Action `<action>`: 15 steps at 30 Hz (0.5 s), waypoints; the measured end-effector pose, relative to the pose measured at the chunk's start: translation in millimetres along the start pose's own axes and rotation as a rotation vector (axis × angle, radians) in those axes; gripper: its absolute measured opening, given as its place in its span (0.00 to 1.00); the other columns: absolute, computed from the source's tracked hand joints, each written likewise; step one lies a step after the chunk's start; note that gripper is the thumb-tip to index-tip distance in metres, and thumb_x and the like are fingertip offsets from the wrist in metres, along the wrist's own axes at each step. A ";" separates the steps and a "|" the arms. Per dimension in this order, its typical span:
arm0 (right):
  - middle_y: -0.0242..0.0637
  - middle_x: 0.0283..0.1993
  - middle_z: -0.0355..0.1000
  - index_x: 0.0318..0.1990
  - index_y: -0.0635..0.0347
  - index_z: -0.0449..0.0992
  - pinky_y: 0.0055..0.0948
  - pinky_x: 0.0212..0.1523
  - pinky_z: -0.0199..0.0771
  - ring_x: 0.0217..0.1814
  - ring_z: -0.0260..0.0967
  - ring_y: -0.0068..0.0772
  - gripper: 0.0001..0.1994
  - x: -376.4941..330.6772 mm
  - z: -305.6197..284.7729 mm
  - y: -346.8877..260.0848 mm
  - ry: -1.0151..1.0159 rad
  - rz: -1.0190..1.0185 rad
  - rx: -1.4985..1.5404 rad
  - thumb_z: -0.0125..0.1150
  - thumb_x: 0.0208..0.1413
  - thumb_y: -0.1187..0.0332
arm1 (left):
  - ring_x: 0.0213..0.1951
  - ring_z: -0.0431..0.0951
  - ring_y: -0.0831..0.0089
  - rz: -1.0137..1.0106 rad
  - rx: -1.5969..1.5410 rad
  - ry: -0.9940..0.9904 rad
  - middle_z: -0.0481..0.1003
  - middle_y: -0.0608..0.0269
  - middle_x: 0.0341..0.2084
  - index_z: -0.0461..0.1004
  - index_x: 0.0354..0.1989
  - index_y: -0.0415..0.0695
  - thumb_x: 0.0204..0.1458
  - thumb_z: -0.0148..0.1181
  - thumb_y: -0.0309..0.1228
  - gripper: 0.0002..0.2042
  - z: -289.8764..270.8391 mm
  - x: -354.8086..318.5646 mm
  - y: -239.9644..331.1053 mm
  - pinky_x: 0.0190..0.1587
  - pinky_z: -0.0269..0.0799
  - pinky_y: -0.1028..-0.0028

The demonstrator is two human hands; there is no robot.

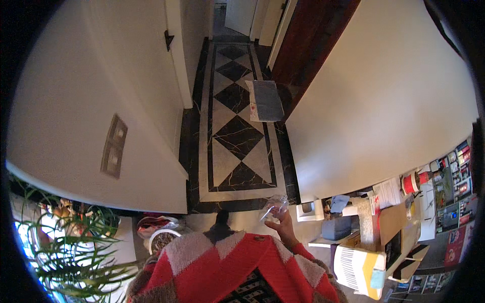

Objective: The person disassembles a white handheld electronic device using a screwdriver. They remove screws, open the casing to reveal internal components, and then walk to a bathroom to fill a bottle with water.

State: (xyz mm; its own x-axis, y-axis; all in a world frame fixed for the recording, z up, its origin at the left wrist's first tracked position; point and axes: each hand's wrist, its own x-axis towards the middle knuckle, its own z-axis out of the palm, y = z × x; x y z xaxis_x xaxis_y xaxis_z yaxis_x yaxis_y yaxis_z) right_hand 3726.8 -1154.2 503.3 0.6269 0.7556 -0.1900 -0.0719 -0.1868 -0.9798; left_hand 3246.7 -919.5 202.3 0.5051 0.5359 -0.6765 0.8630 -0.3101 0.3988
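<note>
A person in a red-and-cream knitted sweater (237,267) stands at the end of a marble-tiled hallway (237,131), the right hand (284,227) raised at about five o'clock and closed around a small clear plastic cup (275,206), lifted free and held above the floor. The left hand is out of view, so its grip cannot be told. The cup looks empty or nearly so, and it has been set nowhere yet. A grey doormat (266,100) lies at twelve o'clock, a leafy houseplant (65,252) at eight, a cluttered cardboard box (391,232) at four.
</note>
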 end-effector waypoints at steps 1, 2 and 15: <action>0.40 0.57 0.70 0.62 0.61 0.61 0.35 0.60 0.67 0.59 0.68 0.35 0.40 20.1 -5.1 -7.1 -0.001 -0.024 -0.096 0.77 0.40 0.70 | 0.29 0.76 0.50 0.082 0.027 0.048 0.76 0.50 0.24 0.75 0.29 0.41 0.57 0.52 0.49 0.21 -23.5 30.7 18.9 0.33 0.70 0.53; 0.40 0.57 0.70 0.61 0.61 0.61 0.35 0.60 0.68 0.58 0.69 0.35 0.39 35.5 -13.2 -15.0 0.009 -0.020 -0.189 0.77 0.40 0.70 | 0.29 0.76 0.50 0.195 0.069 0.124 0.76 0.50 0.24 0.75 0.29 0.41 0.57 0.52 0.49 0.21 -49.1 64.0 41.3 0.33 0.70 0.53; 0.43 0.54 0.70 0.58 0.59 0.63 0.37 0.51 0.75 0.54 0.71 0.39 0.37 281.2 -125.2 -34.8 0.215 -0.059 -0.270 0.78 0.40 0.63 | 0.28 0.69 0.68 0.616 -0.402 0.142 0.67 0.64 0.24 0.70 0.28 0.47 0.54 0.56 0.46 0.15 -274.5 408.0 270.1 0.32 0.65 0.68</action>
State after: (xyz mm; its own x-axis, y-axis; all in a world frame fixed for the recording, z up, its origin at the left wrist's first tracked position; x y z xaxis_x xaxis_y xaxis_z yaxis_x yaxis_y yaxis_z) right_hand 4002.8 -1013.8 491.9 0.7750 0.6258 -0.0879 0.1589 -0.3277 -0.9313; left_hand 3684.7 -569.1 204.0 0.8679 0.4623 -0.1818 0.3419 -0.2904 0.8937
